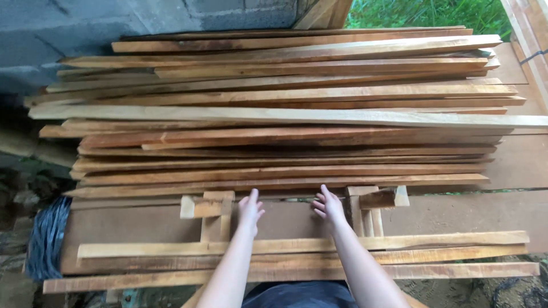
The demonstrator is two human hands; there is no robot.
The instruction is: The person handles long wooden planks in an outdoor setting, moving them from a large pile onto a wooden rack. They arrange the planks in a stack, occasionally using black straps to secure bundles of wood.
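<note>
A big stack of long thin wooden slats (285, 114) lies crosswise in front of me. My left hand (250, 211) reaches forward with fingers spread, just short of the nearest slat (274, 184). My right hand (328, 206) is beside it, fingers apart, also near that slat's edge. Neither hand holds anything. Three more slats (302, 256) lie across under my forearms.
Short wooden blocks form supports at left (212, 214) and right (371, 205) on a wide brown board (456, 214). A grey block wall (85, 25) stands behind at left, grass (422, 12) at top right. A bundle of dark blue cord (47, 239) hangs at the left.
</note>
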